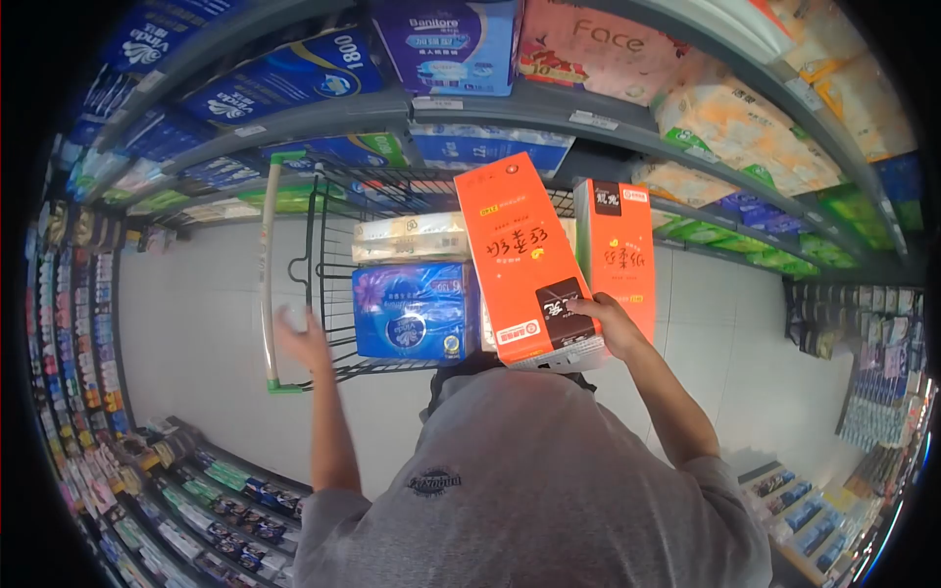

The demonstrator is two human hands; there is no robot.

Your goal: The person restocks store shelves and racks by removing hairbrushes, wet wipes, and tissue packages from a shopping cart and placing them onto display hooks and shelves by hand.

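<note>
Orange pack (510, 250), right hand (616, 325) gripping corner

A shop aisle is surrounding the wearer: long grey metal shelves (520, 111) are carrying blue plastic-wrapped paper packs (284, 78), small white rectangular price labels (594, 122) are lining their edges, and a black wire shopping cart (313, 235) is standing on pale grey floor tiles (191, 304).

Orange pack (524, 250): long, boxy, printed with dark lettering, black label panel (557, 297) partly under right hand (618, 328). Gripped near lower right corner; tilted, slanting away leftward from grip. Shopping cart (312, 235): dark wire, loaded, left of and beyond grip; pale handle (267, 245), green-ended, just beside blurred left hand (302, 338).
</note>
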